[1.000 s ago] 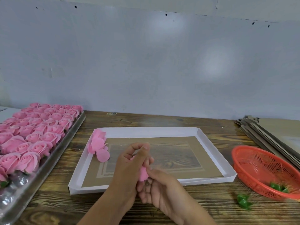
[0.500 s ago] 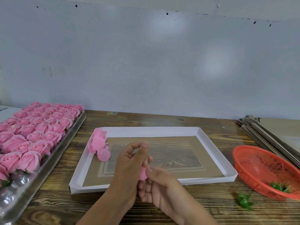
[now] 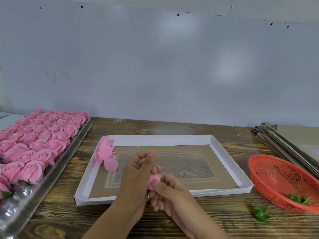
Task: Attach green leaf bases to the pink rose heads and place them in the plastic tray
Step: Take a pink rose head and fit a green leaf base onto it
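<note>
My left hand and my right hand meet over the near edge of a white cardboard tray lid, both gripping one pink rose head; only a small part of it shows between the fingers, and its underside is hidden. The clear plastic tray on the left holds several rows of finished pink roses. A few loose pink petals lie in the lid's far left corner. Green leaf bases sit in a red mesh basket; one more green leaf base lies on the table beside it.
A stack of flat cardboard sheets lies at the back right of the wooden table. A grey wall rises right behind the table. The plastic tray's near cups show no roses.
Both hands have stayed in place over the lid's near edge. The fingers have shifted slightly on the rose head, showing a little more of it.
</note>
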Tool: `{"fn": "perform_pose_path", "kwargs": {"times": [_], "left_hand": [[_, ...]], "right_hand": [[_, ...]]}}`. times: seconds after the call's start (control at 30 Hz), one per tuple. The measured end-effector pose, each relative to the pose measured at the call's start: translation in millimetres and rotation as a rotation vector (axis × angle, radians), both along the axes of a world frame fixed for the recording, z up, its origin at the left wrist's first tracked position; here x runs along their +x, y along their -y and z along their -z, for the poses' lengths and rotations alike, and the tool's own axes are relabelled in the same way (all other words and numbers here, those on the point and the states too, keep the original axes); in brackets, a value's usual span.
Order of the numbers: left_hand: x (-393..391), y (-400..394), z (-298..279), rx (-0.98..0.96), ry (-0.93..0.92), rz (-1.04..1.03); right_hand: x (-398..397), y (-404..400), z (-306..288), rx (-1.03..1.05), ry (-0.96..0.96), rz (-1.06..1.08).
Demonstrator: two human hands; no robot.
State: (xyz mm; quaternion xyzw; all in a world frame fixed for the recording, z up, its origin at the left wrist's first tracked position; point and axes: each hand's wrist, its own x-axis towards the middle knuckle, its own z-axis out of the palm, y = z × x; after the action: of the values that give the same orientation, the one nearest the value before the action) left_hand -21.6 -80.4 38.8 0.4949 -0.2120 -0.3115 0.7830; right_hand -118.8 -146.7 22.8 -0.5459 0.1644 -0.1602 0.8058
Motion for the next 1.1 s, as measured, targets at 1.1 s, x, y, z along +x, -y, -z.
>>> {"fn": "perform_pose_path", "kwargs": {"times": [1.1], "left_hand": [[40,-31,9,0.161,0.274,0.016]], "right_hand": [[-174,91,-10,-1.185,-1.090,0.729]]}}
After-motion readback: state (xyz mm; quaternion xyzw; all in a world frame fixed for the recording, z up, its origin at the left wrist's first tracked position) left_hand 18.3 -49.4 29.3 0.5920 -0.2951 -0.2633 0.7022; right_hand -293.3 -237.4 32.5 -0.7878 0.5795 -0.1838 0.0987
